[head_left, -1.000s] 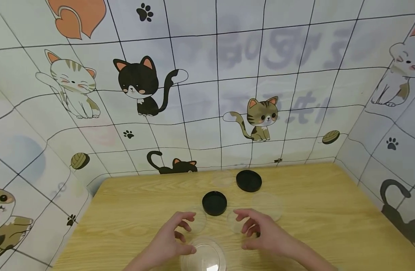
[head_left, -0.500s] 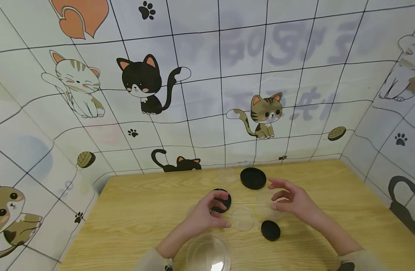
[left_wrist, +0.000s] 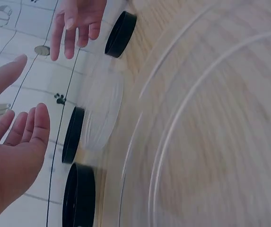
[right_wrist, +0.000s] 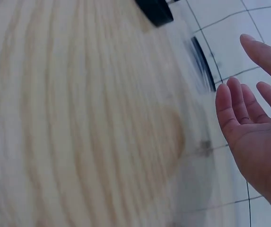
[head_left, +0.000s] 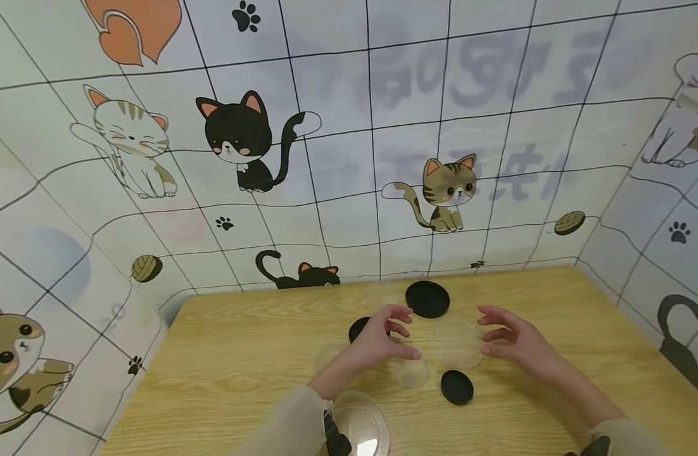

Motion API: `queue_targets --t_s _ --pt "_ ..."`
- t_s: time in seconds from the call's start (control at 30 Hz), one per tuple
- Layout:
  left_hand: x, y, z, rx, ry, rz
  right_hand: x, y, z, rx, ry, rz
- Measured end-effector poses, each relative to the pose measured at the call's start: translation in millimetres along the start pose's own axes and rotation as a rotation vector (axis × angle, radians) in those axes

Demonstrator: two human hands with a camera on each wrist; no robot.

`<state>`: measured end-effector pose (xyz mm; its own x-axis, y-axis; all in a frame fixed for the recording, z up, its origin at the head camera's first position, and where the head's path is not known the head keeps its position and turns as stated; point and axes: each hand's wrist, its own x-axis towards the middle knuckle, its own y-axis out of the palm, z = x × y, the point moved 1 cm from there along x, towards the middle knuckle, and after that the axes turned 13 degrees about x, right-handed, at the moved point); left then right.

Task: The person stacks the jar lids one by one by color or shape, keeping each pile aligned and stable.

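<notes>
My left hand [head_left: 377,342] is above the table with its fingers loosely bent and holds nothing. It partly covers a black round lid [head_left: 358,328] and a clear round container [head_left: 412,375]. To its right, my right hand [head_left: 520,342] hovers with relaxed fingers, nothing in its grasp. Between the hands lies a larger clear round container [head_left: 456,345], nearest the right fingertips. A small black lid [head_left: 456,387] lies in front of it, and a bigger black lid [head_left: 427,299] behind. The left wrist view shows a clear container [left_wrist: 104,111] standing among the black lids.
A large clear round piece [head_left: 363,418] lies at the front, partly behind the left sleeve [head_left: 292,421]. Other faint clear round pieces lie at the left [head_left: 328,356] and back [head_left: 382,293] of the wooden table [head_left: 241,354]. Cat-patterned cloth walls [head_left: 337,158] enclose it.
Both hands have moved right and away from my body, the right hand leaving the small black lid in view on the table. The left hand now covers part of another black lid.
</notes>
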<state>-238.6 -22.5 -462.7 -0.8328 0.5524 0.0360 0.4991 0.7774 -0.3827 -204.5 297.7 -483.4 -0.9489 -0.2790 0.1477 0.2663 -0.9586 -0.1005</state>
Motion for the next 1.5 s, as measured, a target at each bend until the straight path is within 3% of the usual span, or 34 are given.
queue_targets --t_s 0.2,0.47,0.67,0.83,1.1,1.27,1.5 --pt "18.1 18.7 -5.5 0.055 -0.024 0.023 -3.6 -17 -11 -0.005 0.032 -0.01" --pt "39.2 26.4 1.6 0.094 -0.073 0.013 -1.2 -17 -21 0.032 0.048 0.036" --pt "45.8 26.6 9.9 0.117 -0.1 0.014 3.9 -11 -19 -0.027 0.055 0.062" --pt "50.2 27.6 11.4 0.115 -0.103 0.054 4.5 -10 -19 -0.076 0.076 0.064" --pt "56.7 32.5 14.8 0.198 -0.101 0.078 3.4 -6 -23 -0.164 0.069 0.053" --pt "61.8 34.1 15.0 0.187 -0.124 0.112 3.5 -4 -24 -0.188 0.071 0.039" --pt "64.0 35.8 12.8 0.22 -0.145 0.113 2.6 -2 -25 -0.187 0.083 0.026"
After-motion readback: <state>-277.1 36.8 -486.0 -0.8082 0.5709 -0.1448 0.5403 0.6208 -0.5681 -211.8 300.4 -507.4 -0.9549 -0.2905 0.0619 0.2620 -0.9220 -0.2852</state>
